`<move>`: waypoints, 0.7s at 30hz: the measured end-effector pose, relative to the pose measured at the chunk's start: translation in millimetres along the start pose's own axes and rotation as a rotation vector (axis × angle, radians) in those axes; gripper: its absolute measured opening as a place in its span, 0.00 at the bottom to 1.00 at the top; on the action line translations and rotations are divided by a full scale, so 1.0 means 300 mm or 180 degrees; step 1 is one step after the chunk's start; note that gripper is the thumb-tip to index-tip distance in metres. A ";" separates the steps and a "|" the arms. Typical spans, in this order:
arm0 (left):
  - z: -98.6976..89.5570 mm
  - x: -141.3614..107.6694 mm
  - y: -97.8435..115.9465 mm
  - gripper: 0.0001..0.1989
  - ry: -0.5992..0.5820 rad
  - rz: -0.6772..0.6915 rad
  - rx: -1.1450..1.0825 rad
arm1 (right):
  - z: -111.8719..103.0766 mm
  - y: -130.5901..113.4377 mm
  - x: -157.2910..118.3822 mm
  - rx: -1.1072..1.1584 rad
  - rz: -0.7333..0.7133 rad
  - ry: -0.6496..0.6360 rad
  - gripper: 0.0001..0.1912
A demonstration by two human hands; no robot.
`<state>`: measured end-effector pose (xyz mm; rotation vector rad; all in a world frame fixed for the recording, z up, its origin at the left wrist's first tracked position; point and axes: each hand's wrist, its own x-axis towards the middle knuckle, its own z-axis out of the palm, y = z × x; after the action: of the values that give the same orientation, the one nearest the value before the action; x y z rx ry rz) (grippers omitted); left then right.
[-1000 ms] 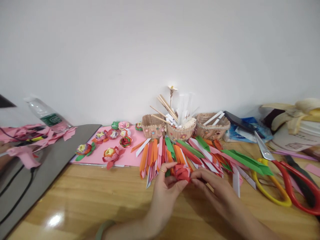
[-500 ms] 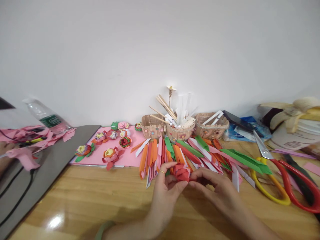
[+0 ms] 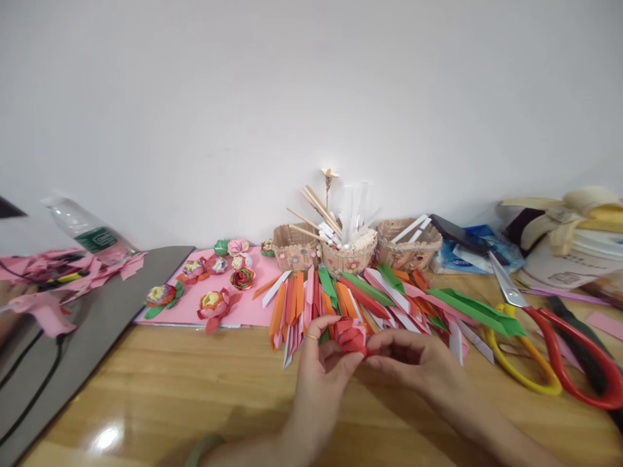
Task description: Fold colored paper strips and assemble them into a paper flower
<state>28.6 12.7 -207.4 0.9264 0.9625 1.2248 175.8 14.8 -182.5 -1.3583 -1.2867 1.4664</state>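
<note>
A glossy wooden table [image 3: 195, 389] runs up against a plain white wall [image 3: 292, 97]. The left hand [image 3: 318, 373] and the right hand [image 3: 423, 370] meet low in the middle of the view, just above the tabletop. Between their fingertips sits a small red folded paper flower [image 3: 351, 334]. The left hand curls around the flower's left side, thumb and fingers closed on it, a ring showing on one finger. The right hand pinches the flower's right edge with thumb and forefinger, its other fingers bent loosely underneath.

Just beyond the hands, a fan of folded paper strips [image 3: 370, 301] in orange, pink, green, red and white lies on the wood, its near ends almost touching the flower. Behind the strips, three small woven baskets [image 3: 348, 256] stand along the wall, with wooden sticks and white rolls poking out. Ahead and to the left of the left hand, a pink sheet [image 3: 228, 311] carries several finished paper flowers [image 3: 211, 301]. Farther left lie a grey board [image 3: 97, 311], pink scraps and a tilted plastic bottle [image 3: 87, 230]. To the right of the right hand, scissors [image 3: 549, 331] with red and yellow handles rest on the table.
</note>
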 end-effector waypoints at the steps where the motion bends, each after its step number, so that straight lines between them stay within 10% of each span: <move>1: -0.002 0.001 -0.001 0.19 -0.0018 0.0013 0.0016 | -0.003 -0.002 0.001 0.0065 0.0081 -0.0042 0.14; 21: -0.001 -0.009 0.008 0.19 -0.0122 0.0033 -0.0161 | -0.019 -0.024 -0.009 -0.0054 -0.0119 -0.0234 0.16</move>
<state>27.3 10.5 -204.9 0.9128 0.8935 1.2307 180.9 14.6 -174.5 -1.2950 -1.3666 1.4951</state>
